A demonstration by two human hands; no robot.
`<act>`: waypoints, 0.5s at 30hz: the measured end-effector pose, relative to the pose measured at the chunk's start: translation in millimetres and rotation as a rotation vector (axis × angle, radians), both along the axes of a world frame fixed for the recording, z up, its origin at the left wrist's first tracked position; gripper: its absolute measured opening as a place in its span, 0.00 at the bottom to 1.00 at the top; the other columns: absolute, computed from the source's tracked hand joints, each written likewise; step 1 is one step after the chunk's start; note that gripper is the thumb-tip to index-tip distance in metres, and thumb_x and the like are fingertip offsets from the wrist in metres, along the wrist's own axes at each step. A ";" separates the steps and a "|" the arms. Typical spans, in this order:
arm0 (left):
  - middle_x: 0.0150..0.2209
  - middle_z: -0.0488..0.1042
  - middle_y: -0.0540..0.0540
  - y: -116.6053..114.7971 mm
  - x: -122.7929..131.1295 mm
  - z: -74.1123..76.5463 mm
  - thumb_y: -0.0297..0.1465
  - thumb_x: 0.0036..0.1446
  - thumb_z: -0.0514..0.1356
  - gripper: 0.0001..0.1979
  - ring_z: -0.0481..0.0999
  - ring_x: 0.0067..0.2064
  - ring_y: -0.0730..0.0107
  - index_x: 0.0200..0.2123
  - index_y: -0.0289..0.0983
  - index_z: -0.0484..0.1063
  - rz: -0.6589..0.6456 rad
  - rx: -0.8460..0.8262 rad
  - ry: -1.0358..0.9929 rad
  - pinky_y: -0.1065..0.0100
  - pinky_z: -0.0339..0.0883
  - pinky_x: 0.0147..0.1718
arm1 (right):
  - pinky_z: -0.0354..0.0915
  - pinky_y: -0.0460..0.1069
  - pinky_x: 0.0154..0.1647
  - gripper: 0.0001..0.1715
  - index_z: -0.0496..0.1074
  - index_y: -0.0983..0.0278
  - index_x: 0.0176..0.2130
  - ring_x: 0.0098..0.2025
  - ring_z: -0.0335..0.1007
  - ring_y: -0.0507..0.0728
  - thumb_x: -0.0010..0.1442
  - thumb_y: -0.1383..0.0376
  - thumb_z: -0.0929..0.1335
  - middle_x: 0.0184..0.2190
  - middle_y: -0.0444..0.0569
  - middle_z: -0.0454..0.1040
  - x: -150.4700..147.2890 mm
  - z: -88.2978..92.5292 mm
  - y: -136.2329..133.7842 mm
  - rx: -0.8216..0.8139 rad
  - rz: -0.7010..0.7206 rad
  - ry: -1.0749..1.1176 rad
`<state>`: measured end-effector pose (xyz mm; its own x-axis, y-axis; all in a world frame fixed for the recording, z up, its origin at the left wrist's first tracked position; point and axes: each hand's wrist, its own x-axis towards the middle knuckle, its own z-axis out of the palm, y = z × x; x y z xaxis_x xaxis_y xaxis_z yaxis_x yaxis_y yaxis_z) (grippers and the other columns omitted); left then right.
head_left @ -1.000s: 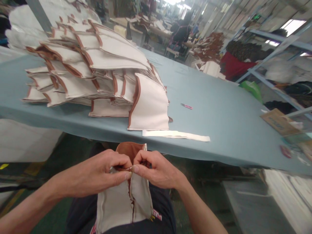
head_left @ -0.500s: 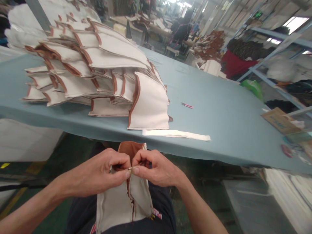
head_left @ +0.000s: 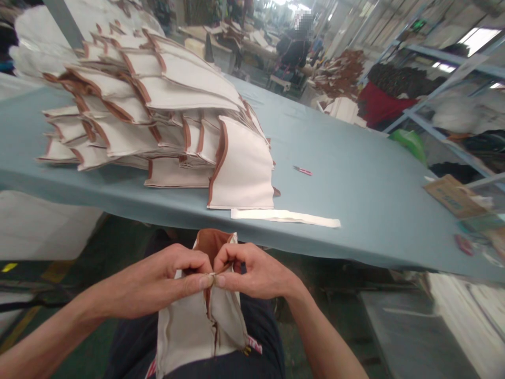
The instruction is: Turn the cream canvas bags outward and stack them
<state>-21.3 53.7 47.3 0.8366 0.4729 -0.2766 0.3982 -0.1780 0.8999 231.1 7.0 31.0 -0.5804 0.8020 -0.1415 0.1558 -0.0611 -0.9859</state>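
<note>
- The grip of the left hand [head_left: 177, 273] was closed, thumb against forefinger, on the edge of a cream sewn fabric piece [head_left: 183, 331] with brown lining [head_left: 213, 243].
- The grip of the right hand [head_left: 256, 271] pinched the same edge, its thumb tip just beside the left one.
- The piece was held over the dark-clothed lap [head_left: 130, 331], in front of the worktop [head_left: 366, 195]; a brown-edged seam [head_left: 211, 313] ran down it below the thumbs.
- Compared with a second earlier, the right thumb sat slightly lower, and more brown edging showed between it and the forefinger; the lining behind looked narrower.
- The blue-green worktop carried, unmoved, a heaped pile [head_left: 185, 89] of cream pieces with brown edges, a flat cream strip [head_left: 284, 216] by the near edge and pink-handled thread snips [head_left: 303, 170].
- At its right end was a cardboard box [head_left: 453, 195].
- Beyond stood a metal shelving rack [head_left: 430, 137], with red cloth [head_left: 382, 105] beside it, and a person in dark clothing [head_left: 292, 52] farther back.
</note>
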 end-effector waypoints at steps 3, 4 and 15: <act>0.27 0.68 0.53 -2.9 3.1 -0.6 0.49 0.73 0.58 0.24 0.67 0.31 0.68 0.29 0.39 0.73 0.032 -0.007 0.025 0.69 0.57 0.31 | 0.63 0.48 0.38 0.28 0.75 0.62 0.37 0.33 0.64 0.51 0.68 0.43 0.80 0.33 0.41 0.75 -2.3 0.7 0.7 -0.008 -0.002 -0.001; 0.26 0.67 0.54 -4.0 4.1 -1.1 0.47 0.72 0.58 0.23 0.66 0.30 0.69 0.28 0.39 0.71 0.044 0.000 0.025 0.69 0.56 0.30 | 0.63 0.48 0.37 0.28 0.75 0.62 0.37 0.33 0.64 0.52 0.67 0.42 0.80 0.33 0.41 0.75 -2.7 0.7 1.1 -0.012 -0.004 -0.002; 0.24 0.58 0.57 -5.1 9.0 -10.5 0.43 0.71 0.58 0.20 0.58 0.27 0.73 0.27 0.42 0.62 0.098 0.014 -0.052 0.70 0.51 0.25 | 0.65 0.48 0.40 0.31 0.74 0.61 0.37 0.34 0.64 0.52 0.64 0.40 0.81 0.33 0.41 0.75 -1.7 -5.1 3.1 -0.091 -0.043 -0.014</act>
